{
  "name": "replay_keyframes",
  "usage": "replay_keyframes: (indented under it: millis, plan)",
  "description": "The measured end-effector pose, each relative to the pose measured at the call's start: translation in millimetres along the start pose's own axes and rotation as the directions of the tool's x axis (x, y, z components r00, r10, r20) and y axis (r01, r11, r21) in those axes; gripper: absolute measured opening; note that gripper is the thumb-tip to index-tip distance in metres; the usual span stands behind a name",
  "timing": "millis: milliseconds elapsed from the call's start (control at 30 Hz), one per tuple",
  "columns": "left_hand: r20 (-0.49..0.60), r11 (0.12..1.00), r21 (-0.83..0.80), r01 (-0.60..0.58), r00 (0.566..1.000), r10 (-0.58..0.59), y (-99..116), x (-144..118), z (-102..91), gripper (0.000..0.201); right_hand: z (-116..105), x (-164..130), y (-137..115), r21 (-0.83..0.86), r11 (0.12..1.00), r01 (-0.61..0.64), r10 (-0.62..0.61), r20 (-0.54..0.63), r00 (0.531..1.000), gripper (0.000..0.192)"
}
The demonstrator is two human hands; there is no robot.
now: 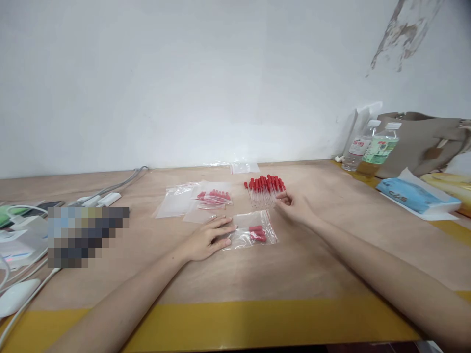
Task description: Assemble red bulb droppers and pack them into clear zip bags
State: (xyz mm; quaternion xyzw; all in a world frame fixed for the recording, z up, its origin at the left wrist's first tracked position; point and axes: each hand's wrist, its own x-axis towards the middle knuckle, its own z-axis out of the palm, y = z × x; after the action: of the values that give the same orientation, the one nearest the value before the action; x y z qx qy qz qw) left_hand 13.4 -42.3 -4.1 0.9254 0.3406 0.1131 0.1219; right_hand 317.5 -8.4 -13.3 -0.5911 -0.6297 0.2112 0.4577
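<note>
My left hand (209, 238) lies with its fingers spread on the left end of a clear zip bag (241, 240). Inside that bag are a few droppers with red rubber bulbs (258, 235). Behind it, a row of loose droppers (267, 184) has red bulbs pointing to the wall and thin clear tubes toward me. My right hand (293, 206) is at the right end of this row, fingers curled in a pinch by the tube tips; what is between them cannot be made out. Filled bags of droppers (214, 197) lie stacked left of the row.
Flat zip bags (176, 201) lie at the left, another bag (245, 167) against the wall. Chargers, cables and a white mouse (18, 296) crowd the left side. At right stand two bottles (379, 149), a grey bag (415, 144) and a blue tissue pack (417, 196).
</note>
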Motion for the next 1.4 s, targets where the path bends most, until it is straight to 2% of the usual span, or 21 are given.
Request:
replay_keyframes:
  millis: [67, 133, 167, 233, 433, 533, 733, 833, 933, 1000, 1100, 1200, 1300, 1367, 1400]
  plan:
    - [0.02, 1.0, 0.022, -0.001, 1.0, 0.001, 0, 0, -0.4, 0.044, -5, 23, 1, -0.191, 0.977, 0.1, -0.102, 0.0, 0.995, 0.012]
    - [0.034, 0.999, 0.04, 0.001, 0.999, -0.002, 1, 0, -0.4, 0.045, -5, 46, -2, -0.336, 0.924, 0.183, -0.199, -0.013, 0.98, 0.015]
    - [0.036, 0.999, 0.046, 0.002, 0.999, -0.004, 1, 1, -0.2, 0.045, -3, 57, -4, -0.404, 0.892, 0.204, -0.23, -0.016, 0.973, 0.017]
    - [0.032, 0.999, 0.051, 0.001, 0.999, -0.003, 0, 1, 0.2, 0.045, 5, 77, -7, -0.496, 0.855, 0.153, -0.194, -0.03, 0.981, 0.022]
    - [0.043, 0.999, 0.052, -0.013, 0.999, 0.011, 0, 1, -0.1, 0.048, 25, 110, -4, -0.515, 0.855, 0.063, -0.1, -0.044, 0.994, 0.021]
    - [0.044, 0.998, 0.056, -0.016, 0.999, 0.013, 0, 1, -0.6, 0.049, 28, 115, -2, -0.488, 0.872, 0.042, -0.074, -0.048, 0.996, 0.015]
    - [0.053, 0.998, 0.064, -0.012, 0.999, 0.009, 1, 0, -1.3, 0.049, 21, 113, -8, -0.411, 0.911, -0.026, -0.04, -0.152, 0.988, 0.017]
    - [0.054, 0.998, 0.066, -0.008, 0.999, 0.005, 1, 1, -1.9, 0.049, 7, 102, -15, -0.294, 0.956, -0.001, -0.061, -0.202, 0.977, 0.02]
    - [0.051, 0.998, 0.064, -0.006, 0.999, 0.003, 2, 1, -2.6, 0.049, -13, 77, -19, 0.041, 0.997, 0.064, -0.05, -0.281, 0.958, 0.024]
    - [0.053, 0.998, 0.069, -0.003, 0.999, -0.001, 2, 2, -3.0, 0.048, -24, 54, -19, 0.277, 0.96, 0.042, 0.041, -0.285, 0.958, 0.03]
    - [0.061, 0.997, 0.077, 0.0, 0.998, -0.005, 2, 2, -3.3, 0.048, -30, 17, -11, 0.456, 0.89, -0.002, 0.13, -0.248, 0.96, 0.038]
    - [0.055, 0.997, 0.075, 0.001, 0.998, -0.005, 2, 1, -3.0, 0.048, -21, -12, -1, 0.55, 0.833, -0.062, 0.188, -0.175, 0.967, 0.043]
    - [0.047, 0.998, 0.067, -0.01, 0.999, 0.007, 2, 1, -2.6, 0.047, -6, -27, 3, 0.669, 0.729, -0.146, 0.266, -0.08, 0.961, 0.043]
    - [0.039, 0.998, 0.064, -0.011, 0.999, 0.008, 2, 1, -2.2, 0.048, 2, -33, 2, 0.714, 0.662, -0.228, 0.3, 0.026, 0.954, 0.041]
    - [0.031, 0.998, 0.064, -0.008, 1.0, 0.007, 3, 1, -2.1, 0.049, 5, -35, 0, 0.708, 0.656, -0.262, 0.29, 0.085, 0.953, 0.04]
